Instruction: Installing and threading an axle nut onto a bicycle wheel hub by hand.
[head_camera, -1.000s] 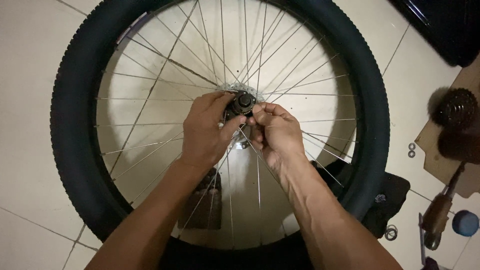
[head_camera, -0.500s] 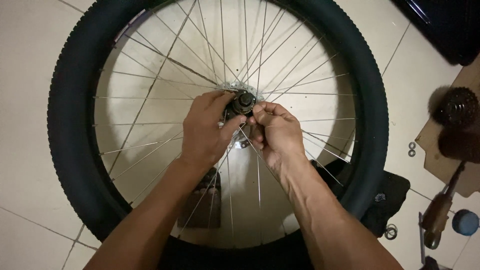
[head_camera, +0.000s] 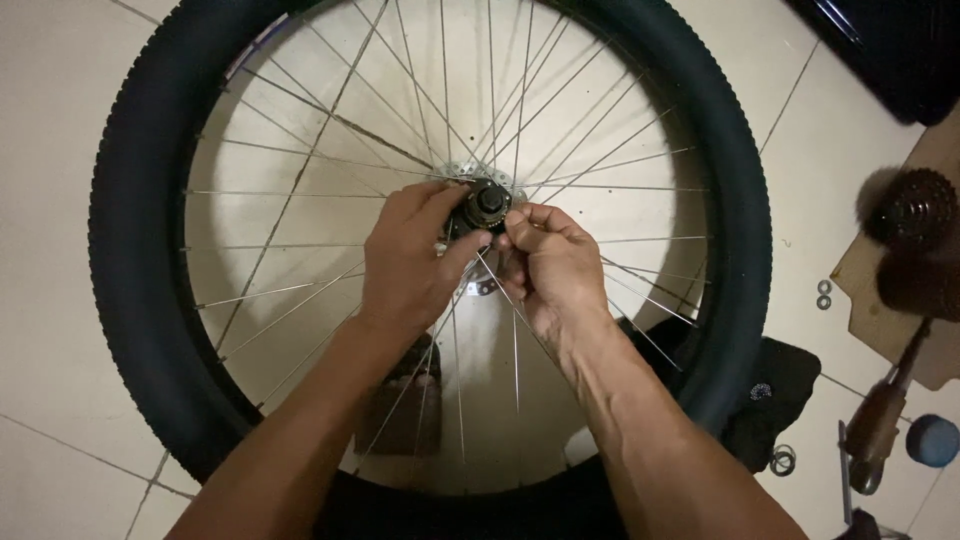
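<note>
The bicycle wheel (head_camera: 140, 260) is lying flat over the tiled floor (head_camera: 60, 120), its hub (head_camera: 487, 203) axle pointing up at the camera. The left hand (head_camera: 405, 265) and right hand (head_camera: 550, 265) are both pinching the hub, fingers closed on it between the spokes (head_camera: 300, 205). A cardboard sheet (head_camera: 870, 290) is lying just beyond the tyre's right edge.

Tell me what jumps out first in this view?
A big knobby-tyred bicycle wheel fills the frame over the tiled floor. At its centre, the left hand and right hand pinch the dark hub. On the right lie a sprocket cluster and a wooden-handled tool.
</note>
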